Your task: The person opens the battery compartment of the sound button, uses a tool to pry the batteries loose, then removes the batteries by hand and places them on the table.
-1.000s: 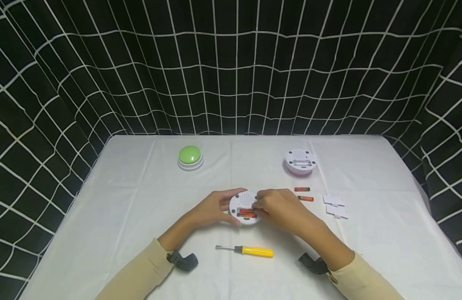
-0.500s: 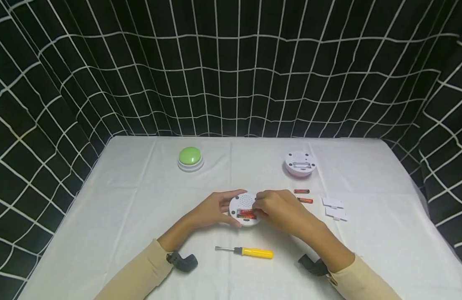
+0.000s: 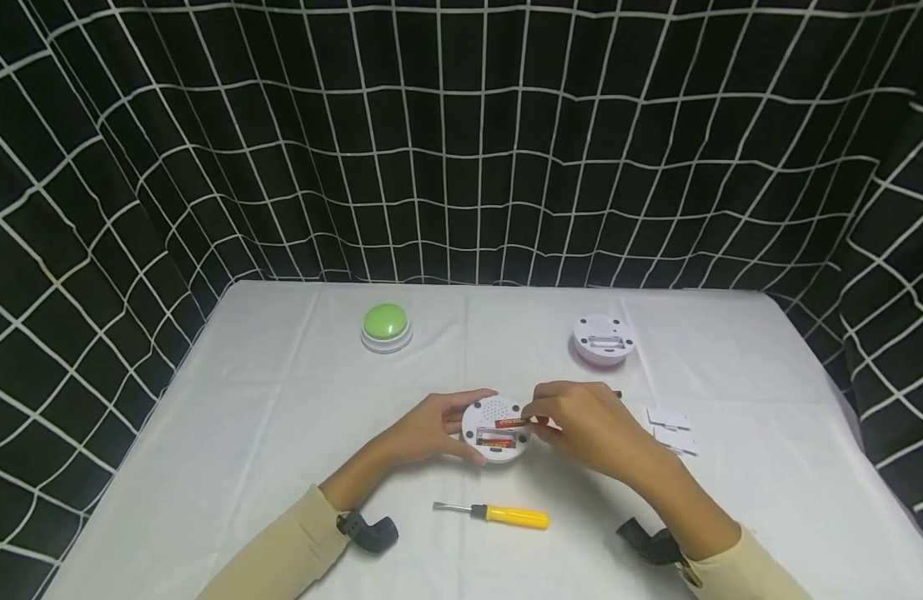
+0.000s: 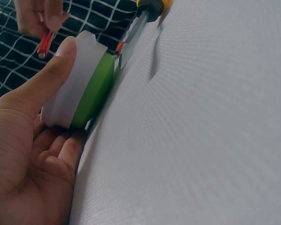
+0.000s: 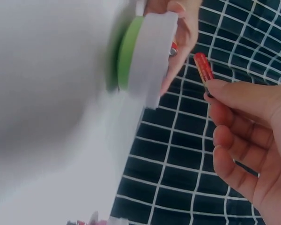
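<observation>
My left hand [image 3: 438,427] grips the side of a round white push button [image 3: 494,408], turned upside down. Its green dome [image 4: 94,91] faces the table in the left wrist view. In the underside's battery compartment lies one red battery [image 3: 495,443]. Just above it, my right hand [image 3: 592,429] pinches a second red battery [image 5: 203,67] by one end, between thumb and fingertips. The right wrist view shows this battery apart from the button, the other fingers loosely bent.
A yellow-handled screwdriver [image 3: 509,516] lies in front. Behind stand an upright green button [image 3: 386,323] and another upturned button [image 3: 602,342] with a bare compartment. Two white covers [image 3: 671,418] lie at right. The right hand mostly hides the loose batteries there.
The right hand has lifted one battery out of the compartment, where two lay before. The left hand keeps its grip on the button. The head view has shifted slightly.
</observation>
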A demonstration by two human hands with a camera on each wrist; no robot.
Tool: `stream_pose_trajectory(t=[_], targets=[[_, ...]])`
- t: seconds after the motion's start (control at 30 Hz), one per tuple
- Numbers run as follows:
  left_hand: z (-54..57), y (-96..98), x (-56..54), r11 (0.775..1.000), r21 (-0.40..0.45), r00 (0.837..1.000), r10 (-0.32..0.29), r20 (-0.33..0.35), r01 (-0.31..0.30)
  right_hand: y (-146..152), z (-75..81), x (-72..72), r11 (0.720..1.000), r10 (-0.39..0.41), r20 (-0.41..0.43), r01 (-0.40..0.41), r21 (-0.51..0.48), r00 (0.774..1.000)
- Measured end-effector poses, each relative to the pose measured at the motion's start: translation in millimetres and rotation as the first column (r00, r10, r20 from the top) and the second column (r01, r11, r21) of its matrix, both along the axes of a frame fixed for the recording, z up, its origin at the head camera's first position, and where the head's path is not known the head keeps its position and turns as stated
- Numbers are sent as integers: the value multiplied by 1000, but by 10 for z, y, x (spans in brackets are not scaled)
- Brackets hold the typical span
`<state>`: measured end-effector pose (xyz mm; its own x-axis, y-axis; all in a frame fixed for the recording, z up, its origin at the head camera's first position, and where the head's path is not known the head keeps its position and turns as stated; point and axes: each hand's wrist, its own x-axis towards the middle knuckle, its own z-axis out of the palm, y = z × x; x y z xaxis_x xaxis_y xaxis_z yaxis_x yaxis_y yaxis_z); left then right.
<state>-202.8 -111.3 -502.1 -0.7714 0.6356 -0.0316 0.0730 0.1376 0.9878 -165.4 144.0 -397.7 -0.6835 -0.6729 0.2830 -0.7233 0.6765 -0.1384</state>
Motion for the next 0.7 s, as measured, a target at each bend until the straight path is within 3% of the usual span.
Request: stream_pose_trajectory(t=[0.33,0.7], targets=[[-40,8,-19,1000,-13,999,-1,-39,0,285,97,40,998,-40,-17,39,-45,999],[-33,9,-11,1000,3,1000,0,-16,0,583,137,69,992,-121,35,122,-30,992]])
